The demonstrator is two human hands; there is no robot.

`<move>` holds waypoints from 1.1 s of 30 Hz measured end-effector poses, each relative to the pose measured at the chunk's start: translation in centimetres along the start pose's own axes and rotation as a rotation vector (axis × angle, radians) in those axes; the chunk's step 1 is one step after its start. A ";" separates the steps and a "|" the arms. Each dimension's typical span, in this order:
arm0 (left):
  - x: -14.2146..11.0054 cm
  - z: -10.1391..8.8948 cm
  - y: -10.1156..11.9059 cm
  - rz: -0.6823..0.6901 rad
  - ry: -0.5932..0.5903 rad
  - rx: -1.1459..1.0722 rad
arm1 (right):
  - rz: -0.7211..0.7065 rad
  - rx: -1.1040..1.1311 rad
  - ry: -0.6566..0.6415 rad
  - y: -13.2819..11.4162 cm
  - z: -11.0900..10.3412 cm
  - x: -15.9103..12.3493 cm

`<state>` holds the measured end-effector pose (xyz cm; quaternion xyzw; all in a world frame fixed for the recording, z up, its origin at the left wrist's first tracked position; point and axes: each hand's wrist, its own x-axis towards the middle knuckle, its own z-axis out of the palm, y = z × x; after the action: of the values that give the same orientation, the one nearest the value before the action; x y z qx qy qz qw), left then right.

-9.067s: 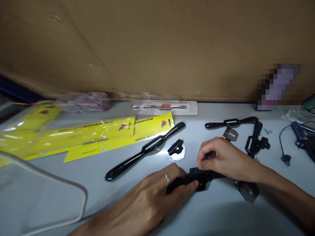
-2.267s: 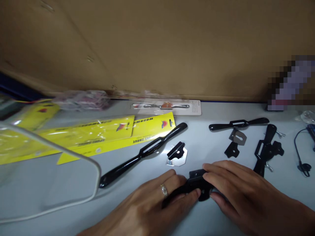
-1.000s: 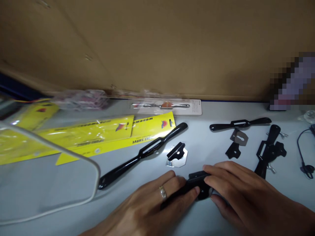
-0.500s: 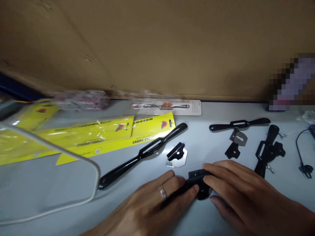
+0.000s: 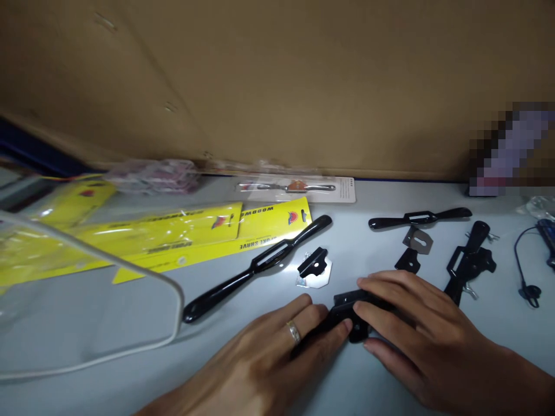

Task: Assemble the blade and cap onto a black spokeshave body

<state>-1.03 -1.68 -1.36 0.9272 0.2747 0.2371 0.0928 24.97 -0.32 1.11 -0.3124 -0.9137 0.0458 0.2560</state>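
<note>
Held black spokeshave (image 5: 344, 301), near centre of the surface (image 5: 108, 315): left hand (image 5: 262, 352) fingers pinch its left part; right hand (image 5: 427, 338) fingers curl over its right. Steady, even pressure would likely seat the small black plate (image 5: 359, 333) squarely.

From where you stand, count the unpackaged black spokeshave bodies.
4: one body by the yellow spokeshave card; a second at back right, behind the slotted blade; a third further right; a fourth, partly hidden, held by left hand and right hand. The hands could hide more.
</note>
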 end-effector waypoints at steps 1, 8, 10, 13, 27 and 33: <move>0.1 0.0 0.0 -0.005 0.008 -0.006 | 0.000 -0.007 0.004 0.0 0.1 0.0; 1.4 -0.5 0.3 -0.018 0.034 -0.045 | 0.035 -0.003 0.012 -0.1 0.5 0.1; 1.8 -0.6 0.4 -0.032 0.038 -0.059 | 0.036 0.012 0.000 -0.2 0.5 0.1; 2.1 -0.7 0.6 -0.037 0.027 -0.058 | 0.036 0.026 0.001 -0.3 0.3 0.0; 1.5 -0.5 0.5 -0.111 -0.023 -0.067 | -0.179 -0.064 0.019 -0.3 0.4 -0.5; 1.3 -0.3 0.3 -0.097 -0.002 -0.101 | -0.162 -0.017 -0.017 -1.0 -0.1 -0.6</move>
<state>-0.08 -1.15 -0.52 0.9073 0.3068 0.2447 0.1511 24.88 -1.45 1.15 -0.2394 -0.9383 0.0198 0.2486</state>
